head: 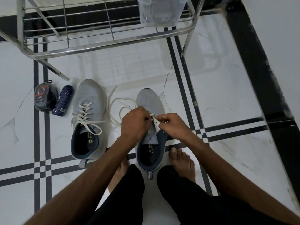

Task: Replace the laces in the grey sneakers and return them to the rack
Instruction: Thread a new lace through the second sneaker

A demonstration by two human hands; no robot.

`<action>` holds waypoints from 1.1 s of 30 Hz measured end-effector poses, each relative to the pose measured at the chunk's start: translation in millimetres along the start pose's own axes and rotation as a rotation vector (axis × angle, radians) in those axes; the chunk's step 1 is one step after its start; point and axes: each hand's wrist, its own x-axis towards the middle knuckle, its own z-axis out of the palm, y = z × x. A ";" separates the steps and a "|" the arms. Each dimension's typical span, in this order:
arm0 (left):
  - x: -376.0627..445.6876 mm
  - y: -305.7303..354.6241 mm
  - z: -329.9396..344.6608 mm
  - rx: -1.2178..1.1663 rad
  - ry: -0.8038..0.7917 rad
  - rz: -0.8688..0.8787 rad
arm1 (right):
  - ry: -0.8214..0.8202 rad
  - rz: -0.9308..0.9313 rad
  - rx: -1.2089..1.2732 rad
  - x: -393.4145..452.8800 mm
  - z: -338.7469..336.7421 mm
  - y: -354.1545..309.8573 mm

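— Where are our hands?
— Both over the right sneaker [150, 127], which stands between our bare feet. Our left hand [134, 122] pinches the white lace [113, 103]; our right hand [170, 123] pinches the eyelet flap [156, 122].
— And the other one?
— The laced sneaker [88, 120] sits left of it, below the metal rack [103, 44], beside a dark can [62, 99].

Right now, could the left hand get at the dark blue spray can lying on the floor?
Probably yes, but only after releasing the white lace. The left hand is pinching it, and the laced grey sneaker lies between hand and dark blue spray can.
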 end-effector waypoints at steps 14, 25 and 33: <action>-5.3 -6.5 3.8 0.017 0.072 0.034 | 0.065 -0.228 -0.331 16.3 -1.2 -7.9; -28.4 -12.0 -20.2 -0.205 0.070 -0.246 | 0.491 0.214 -0.566 -5.5 -53.8 52.9; -27.1 -10.9 -17.5 -0.199 0.061 -0.226 | 0.165 -0.362 -0.715 2.3 21.1 4.6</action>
